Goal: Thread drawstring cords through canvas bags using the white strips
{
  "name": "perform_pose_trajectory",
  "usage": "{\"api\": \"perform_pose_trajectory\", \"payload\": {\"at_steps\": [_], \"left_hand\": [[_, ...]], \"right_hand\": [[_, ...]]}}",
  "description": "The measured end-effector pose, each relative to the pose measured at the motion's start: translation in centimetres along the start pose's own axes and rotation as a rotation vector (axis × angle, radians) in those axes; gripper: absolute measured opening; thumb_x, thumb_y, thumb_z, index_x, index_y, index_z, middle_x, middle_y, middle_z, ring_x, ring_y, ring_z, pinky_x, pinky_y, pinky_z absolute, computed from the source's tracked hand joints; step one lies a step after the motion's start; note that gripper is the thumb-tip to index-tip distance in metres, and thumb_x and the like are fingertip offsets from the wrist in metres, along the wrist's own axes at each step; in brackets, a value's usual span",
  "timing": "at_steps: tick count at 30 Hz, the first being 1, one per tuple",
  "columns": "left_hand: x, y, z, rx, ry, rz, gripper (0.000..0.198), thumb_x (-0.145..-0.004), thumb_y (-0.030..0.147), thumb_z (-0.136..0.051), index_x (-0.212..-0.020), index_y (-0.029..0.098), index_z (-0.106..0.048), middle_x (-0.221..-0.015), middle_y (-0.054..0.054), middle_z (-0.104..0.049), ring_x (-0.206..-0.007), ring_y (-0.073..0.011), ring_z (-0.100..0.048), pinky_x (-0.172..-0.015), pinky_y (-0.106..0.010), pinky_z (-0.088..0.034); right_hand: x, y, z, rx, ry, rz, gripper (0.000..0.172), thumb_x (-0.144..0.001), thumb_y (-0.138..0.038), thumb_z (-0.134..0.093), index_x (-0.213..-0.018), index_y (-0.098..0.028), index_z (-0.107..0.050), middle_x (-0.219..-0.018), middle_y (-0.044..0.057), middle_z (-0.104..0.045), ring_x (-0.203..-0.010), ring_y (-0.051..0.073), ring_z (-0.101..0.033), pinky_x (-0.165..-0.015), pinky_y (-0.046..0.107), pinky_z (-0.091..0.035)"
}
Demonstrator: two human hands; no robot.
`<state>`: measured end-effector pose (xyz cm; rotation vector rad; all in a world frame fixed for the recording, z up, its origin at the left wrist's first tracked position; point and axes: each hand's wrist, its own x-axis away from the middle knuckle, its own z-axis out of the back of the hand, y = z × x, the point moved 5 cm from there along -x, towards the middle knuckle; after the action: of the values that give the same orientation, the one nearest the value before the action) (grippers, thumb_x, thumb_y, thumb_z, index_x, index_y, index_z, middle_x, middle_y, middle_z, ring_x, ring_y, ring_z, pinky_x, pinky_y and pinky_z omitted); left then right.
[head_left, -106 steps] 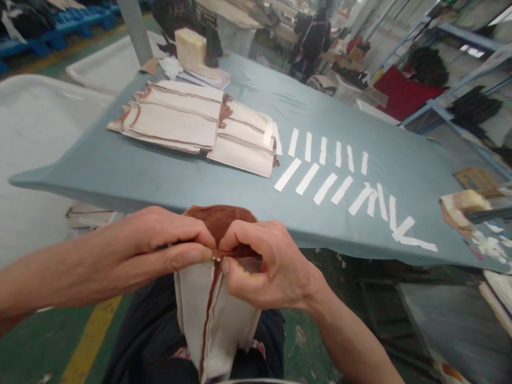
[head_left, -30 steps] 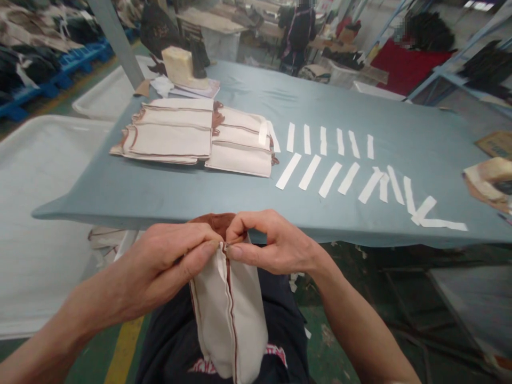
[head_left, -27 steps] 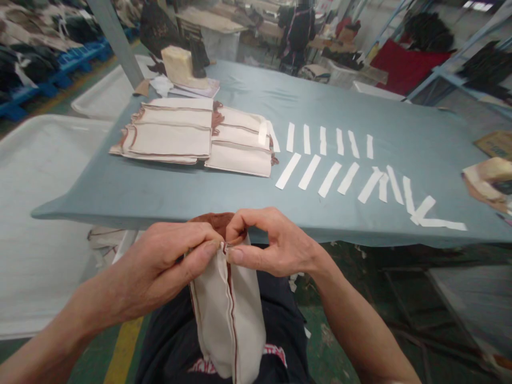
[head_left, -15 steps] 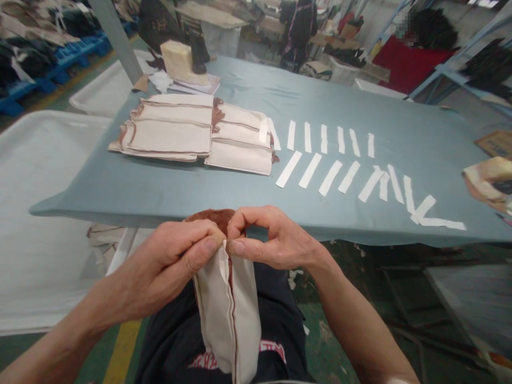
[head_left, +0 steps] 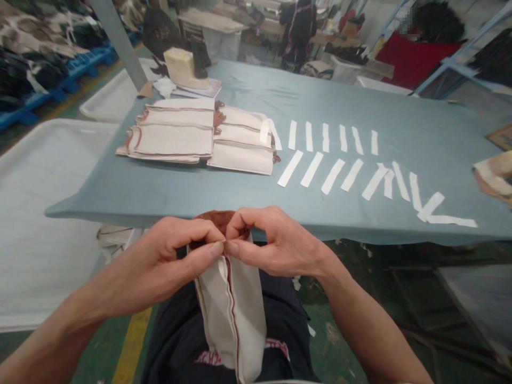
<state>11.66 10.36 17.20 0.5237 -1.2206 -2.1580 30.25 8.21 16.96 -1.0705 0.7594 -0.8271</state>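
A cream fabric pouch (head_left: 248, 309) with brown seam edging and a brown lining hangs upright in front of my lap. My left hand (head_left: 180, 261) pinches its top edge beside the seam, thumb against forefinger. Right beside it, my right hand (head_left: 272, 240) pinches the same rim on the other side of the seam, so the fingertips of both hands nearly meet. The pouch's mouth gapes a little behind my fingers, showing the brown inside. What lies between the fingertips is mostly covered.
Stacked cream pouches (head_left: 172, 140) lie on the blue-covered table (head_left: 192, 192). White strips (head_left: 332, 176) are spread in two rows to their right. A yellowish foam block (head_left: 180, 66) stands at the back left, and a white bin (head_left: 36, 213) is on my left.
My fingertips have drawn closer together at the seam, and the pouch's mouth shows a wider opening. The view has shifted slightly, with the table contents appearing a bit further right.
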Motion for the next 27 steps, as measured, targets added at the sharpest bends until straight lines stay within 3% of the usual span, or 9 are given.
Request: {"api": "perform_pose_trajectory", "payload": {"at_steps": [8, 17, 24, 27], "left_hand": [[0.9, -0.4, 0.3, -0.076, 0.036, -0.060, 0.027, -0.106, 0.023, -0.060, -0.091, 0.022, -0.082, -0.075, 0.006, -0.076, -0.064, -0.0119, -0.066, -0.063, -0.019, -0.049], [1.5, 0.2, 0.8, -0.226, 0.123, -0.163, 0.022, -0.101, 0.017, -0.064, -0.097, 0.025, -0.085, -0.080, 0.005, -0.083, -0.059, -0.0101, -0.067, -0.059, -0.020, -0.046], [1.2, 1.4, 1.9, -0.237, 0.135, -0.173, 0.018, -0.094, 0.018, -0.066, -0.088, 0.025, -0.081, -0.064, 0.011, -0.070, -0.050, -0.0056, -0.057, -0.053, -0.015, -0.039], [0.8, 1.7, 1.7, -0.219, 0.111, -0.126, 0.020, -0.093, 0.020, -0.063, -0.080, 0.024, -0.078, -0.063, 0.010, -0.070, -0.051, -0.0067, -0.059, -0.053, -0.015, -0.042]], "right_hand": [[0.1, 0.3, -0.9, 0.062, 0.088, 0.129, 0.005, -0.093, -0.020, -0.063, -0.088, -0.021, -0.066, -0.080, -0.004, -0.068, -0.070, 0.012, -0.056, -0.071, 0.025, -0.046], [-0.3, 0.0, -0.9, 0.098, 0.041, 0.198, 0.007, -0.091, -0.024, -0.070, -0.087, -0.022, -0.063, -0.080, -0.005, -0.068, -0.070, 0.011, -0.057, -0.072, 0.025, -0.048], [-0.2, -1.5, -0.7, 0.275, 0.062, 0.330, 0.010, -0.094, -0.012, -0.064, -0.089, -0.021, -0.066, -0.080, -0.004, -0.071, -0.072, 0.010, -0.063, -0.070, 0.022, -0.047], [0.0, -2.1, -0.6, 0.393, 0.082, 0.377, 0.010, -0.095, -0.012, -0.064, -0.091, -0.021, -0.067, -0.082, -0.003, -0.074, -0.073, 0.011, -0.064, -0.071, 0.023, -0.047]]}}
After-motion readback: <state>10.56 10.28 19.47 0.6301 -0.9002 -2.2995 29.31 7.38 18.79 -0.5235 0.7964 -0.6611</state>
